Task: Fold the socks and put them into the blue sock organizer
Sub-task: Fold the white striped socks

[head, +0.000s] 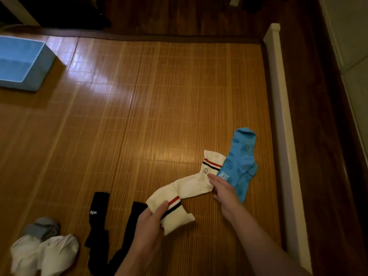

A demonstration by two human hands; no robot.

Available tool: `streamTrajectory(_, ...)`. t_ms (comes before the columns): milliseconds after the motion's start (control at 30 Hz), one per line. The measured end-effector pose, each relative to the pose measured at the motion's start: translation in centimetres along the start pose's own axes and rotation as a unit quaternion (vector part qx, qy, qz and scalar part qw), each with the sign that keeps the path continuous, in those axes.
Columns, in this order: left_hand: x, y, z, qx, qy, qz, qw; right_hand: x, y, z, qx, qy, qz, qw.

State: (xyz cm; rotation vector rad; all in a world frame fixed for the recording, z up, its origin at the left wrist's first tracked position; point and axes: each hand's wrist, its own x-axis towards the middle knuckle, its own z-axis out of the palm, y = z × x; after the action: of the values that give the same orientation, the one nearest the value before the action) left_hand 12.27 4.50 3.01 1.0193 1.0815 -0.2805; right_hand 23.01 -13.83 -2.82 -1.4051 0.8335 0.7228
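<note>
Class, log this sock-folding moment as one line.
left hand: grips striped white sock | right hand: on second striped sock | blue organizer: far-left

Bamboo mat (159,100), brown, glossy, ribbed slats running away from camera, covers most of the view; bright light glare on its left-centre part. Fold seams cross it in a grid near the upper left. Dark binding strip (159,37) edges the mat along the far side. White rail (282,108) runs along the mat's right edge, from a square-capped post at the far end toward the near right corner. Beyond the rail, dark reddish wood floor (318,96), then pale tile (354,56) at far right. Past the far edge, more wood floor and dark unclear shapes at top, too dim to identify.
</note>
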Motion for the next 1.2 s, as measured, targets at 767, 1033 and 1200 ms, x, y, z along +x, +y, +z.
streamTrajectory(767,-3.9,3.8,-2.8,0.040,0.002,0.050,0.998,-5.1,-4.0,-1.0,0.320,-0.041,0.087,0.942)
streamTrajectory(1033,-7.7,3.8,0.7,0.107,-0.041,0.065,0.991,-13.9,-3.3,-4.9,-0.131,-0.096,0.113,0.980)
streamTrajectory(1200,-11.7,3.3,3.2,0.115,-0.058,0.076,0.989,-18.1,-3.4,-7.9,-0.082,-0.059,-0.055,0.993)
